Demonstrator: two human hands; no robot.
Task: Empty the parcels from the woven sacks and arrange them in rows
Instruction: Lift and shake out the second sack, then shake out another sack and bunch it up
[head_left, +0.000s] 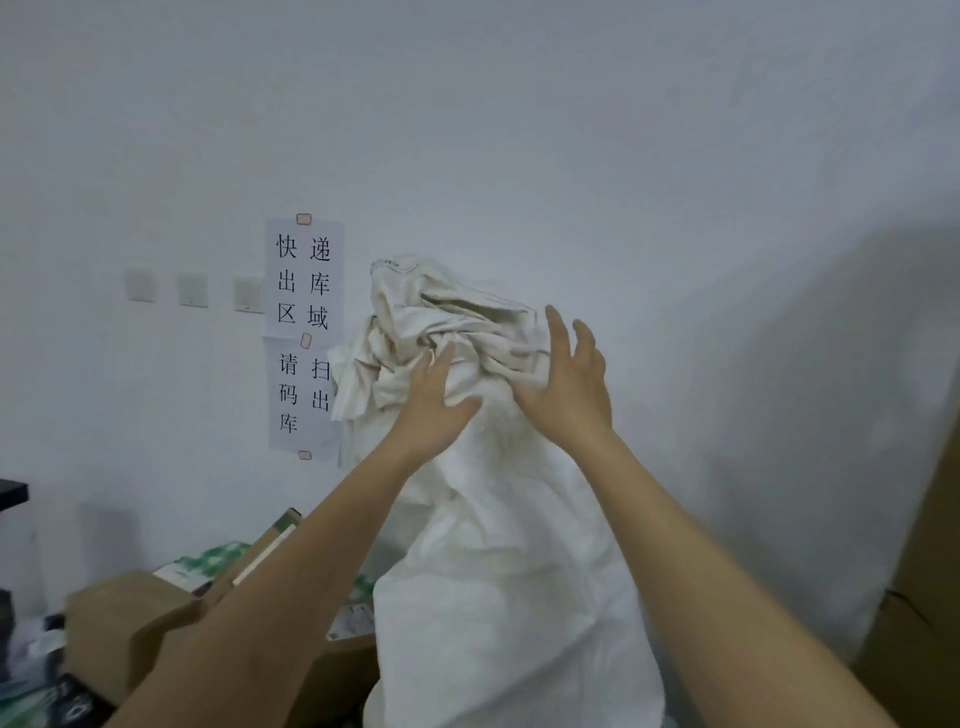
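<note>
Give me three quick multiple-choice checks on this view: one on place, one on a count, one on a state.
1. Where do the brown cartons lie relative to the white woven sack?
A. On top of it
B. Low on its left
C. Hanging on the wall

2. How many wall switch plates sit left of the paper sign?
A. One
B. Three
C. Five

3. How are both hands?
A. Open at the bunched sack top
B. Gripping a carton
C. Out of view

Answers:
B: the cartons lie left of the sack.
B: three plates beside the sign.
A: left hand and right hand show straight fingers.
</note>
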